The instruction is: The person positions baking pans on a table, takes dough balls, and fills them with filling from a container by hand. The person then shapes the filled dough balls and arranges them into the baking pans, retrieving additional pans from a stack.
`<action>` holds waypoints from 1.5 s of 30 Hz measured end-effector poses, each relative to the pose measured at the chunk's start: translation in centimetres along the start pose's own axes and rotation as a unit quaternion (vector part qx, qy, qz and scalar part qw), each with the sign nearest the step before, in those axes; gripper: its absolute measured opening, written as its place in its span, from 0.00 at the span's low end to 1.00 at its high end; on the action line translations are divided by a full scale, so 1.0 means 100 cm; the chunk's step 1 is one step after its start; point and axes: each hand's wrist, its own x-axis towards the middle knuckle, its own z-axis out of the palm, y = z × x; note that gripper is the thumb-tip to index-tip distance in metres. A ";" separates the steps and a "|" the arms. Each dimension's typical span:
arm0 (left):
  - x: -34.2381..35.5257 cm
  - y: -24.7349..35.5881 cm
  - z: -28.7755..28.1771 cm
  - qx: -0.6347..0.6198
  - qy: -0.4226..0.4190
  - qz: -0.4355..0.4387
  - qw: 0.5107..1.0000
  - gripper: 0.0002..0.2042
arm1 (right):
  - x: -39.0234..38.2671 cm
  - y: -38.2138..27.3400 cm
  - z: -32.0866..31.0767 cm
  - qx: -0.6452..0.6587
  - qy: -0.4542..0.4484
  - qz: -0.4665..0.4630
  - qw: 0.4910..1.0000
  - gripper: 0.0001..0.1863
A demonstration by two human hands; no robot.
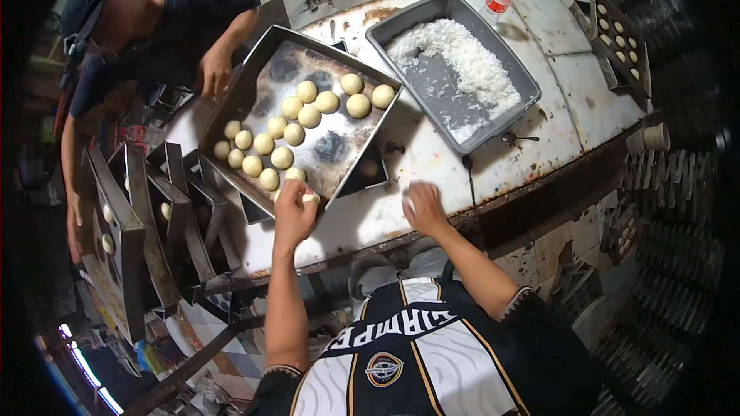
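My left hand is closed at the near corner of a large square metal tray, fingers around a pale dough ball that shows only in part. Several more round dough balls lie in the tray, mostly in its left and near part, with a few by the far right side. Over the white tabletop, right of the tray, my right hand is held with its fingers loosely apart and nothing in them.
A grey plastic tub with white flakes stands beyond my right hand, near a red-capped bottle and a spoon. Another tray of dough balls sits far right. Trays lean at left beside another person.
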 end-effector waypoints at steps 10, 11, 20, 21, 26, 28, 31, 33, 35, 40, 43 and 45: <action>-0.096 -0.017 -0.035 -0.393 0.040 -0.084 0.915 0.11 | -0.053 0.063 0.049 -0.147 -0.005 -0.045 0.988 0.16; -0.112 -0.024 -0.042 -0.351 0.029 -0.095 0.931 0.10 | -0.055 0.061 0.047 -0.155 0.027 -0.041 0.987 0.15; -0.265 -0.102 -0.098 -0.708 0.032 -0.223 0.670 0.15 | 0.093 -0.168 -0.002 0.295 -0.049 0.190 0.935 0.08; -0.273 -0.109 -0.104 -0.695 0.054 -0.217 0.683 0.13 | 0.115 -0.225 -0.005 0.180 -0.064 -0.012 0.981 0.08; -0.287 -0.130 -0.143 -0.522 -0.048 -0.095 0.846 0.13 | 0.219 -0.543 -0.031 0.092 0.088 -0.417 0.900 0.19; -0.286 -0.127 -0.153 -0.600 -0.033 -0.070 0.797 0.18 | 0.250 -0.640 -0.015 0.109 0.165 -0.505 0.840 0.17; -0.287 -0.134 -0.162 -0.644 -0.022 -0.092 0.759 0.23 | 0.276 -0.718 0.044 0.106 -0.053 -0.568 0.815 0.20; -0.294 -0.144 -0.162 -0.624 0.000 -0.096 0.775 0.24 | 0.289 -0.733 0.067 -0.033 -0.289 -0.480 0.828 0.24; -0.305 -0.158 -0.161 -0.633 0.032 -0.096 0.768 0.10 | 0.297 -0.737 0.079 -0.024 -0.299 -0.431 0.851 0.32; -0.327 -0.170 -0.150 -0.588 -0.018 -0.144 0.796 0.13 | 0.290 -0.734 0.070 -0.157 -0.358 -0.335 0.857 0.44; -0.313 -0.155 -0.145 -0.614 -0.110 -0.152 0.767 0.13 | 0.271 -0.705 0.064 -0.009 -0.209 -0.483 0.850 0.34; -0.296 -0.144 -0.145 -0.619 -0.119 -0.150 0.762 0.14 | 0.258 -0.655 0.051 0.154 -0.070 -0.517 0.839 0.28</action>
